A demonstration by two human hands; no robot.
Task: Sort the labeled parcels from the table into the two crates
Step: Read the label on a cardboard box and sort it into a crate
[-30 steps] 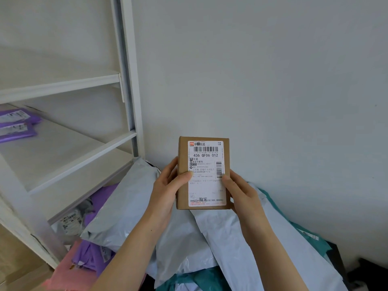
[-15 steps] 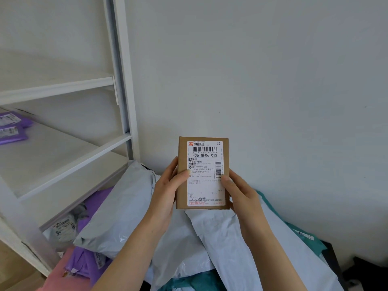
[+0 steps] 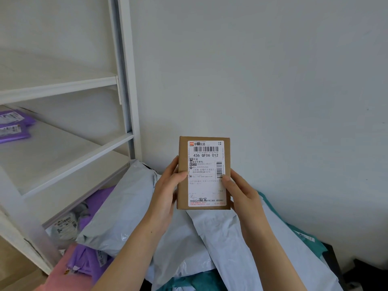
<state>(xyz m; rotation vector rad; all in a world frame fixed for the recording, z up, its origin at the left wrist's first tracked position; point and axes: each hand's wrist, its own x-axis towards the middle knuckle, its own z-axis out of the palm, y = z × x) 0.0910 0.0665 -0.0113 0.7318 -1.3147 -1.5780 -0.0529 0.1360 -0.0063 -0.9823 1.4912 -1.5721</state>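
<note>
I hold a small brown cardboard parcel [image 3: 204, 173] upright in front of the wall, its white shipping label facing me. My left hand [image 3: 165, 192] grips its left edge with the thumb on the front. My right hand [image 3: 243, 196] grips its right edge the same way. Below the hands lies a heap of soft mailer bags: pale grey ones [image 3: 121, 208], purple ones [image 3: 88, 261], teal ones [image 3: 302, 238] and a pink one [image 3: 60, 278]. No crate is in view.
A white metal shelf rack [image 3: 126, 80] stands at the left, close to the heap. Two purple labeled bags [image 3: 14, 127] lie on its middle shelf. A plain white wall fills the background. Something dark sits at the bottom right corner [image 3: 369, 267].
The view has shifted slightly, so the rack sits a little further left. The parcel and both hands keep the same hold and place.
</note>
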